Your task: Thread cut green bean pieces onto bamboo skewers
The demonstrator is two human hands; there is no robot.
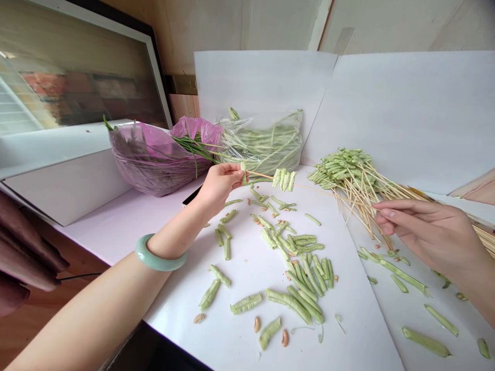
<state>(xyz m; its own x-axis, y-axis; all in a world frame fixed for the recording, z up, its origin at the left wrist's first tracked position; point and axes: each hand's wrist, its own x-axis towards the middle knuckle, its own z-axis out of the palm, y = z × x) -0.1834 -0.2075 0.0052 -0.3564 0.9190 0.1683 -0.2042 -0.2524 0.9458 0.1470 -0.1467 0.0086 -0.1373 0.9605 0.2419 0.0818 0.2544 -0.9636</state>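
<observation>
White panels (266,82) stand beyond the fingers. The left hand (219,184) pinches 1 bean piece (243,172) at a skewer (261,175) end; the right hand (429,229) pinches the skewer, threaded pieces (285,180) between both hands' fingers.

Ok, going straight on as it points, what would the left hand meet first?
The left hand would probably meet the bean pieces threaded on the skewer, though depth is unclear.

Before you, a white tabletop (247,257) with green-bean pieces (246,303), brown seeds (257,324), purple bag (154,167), clear bag (266,144) and bean-loaded skewers (342,170).
</observation>
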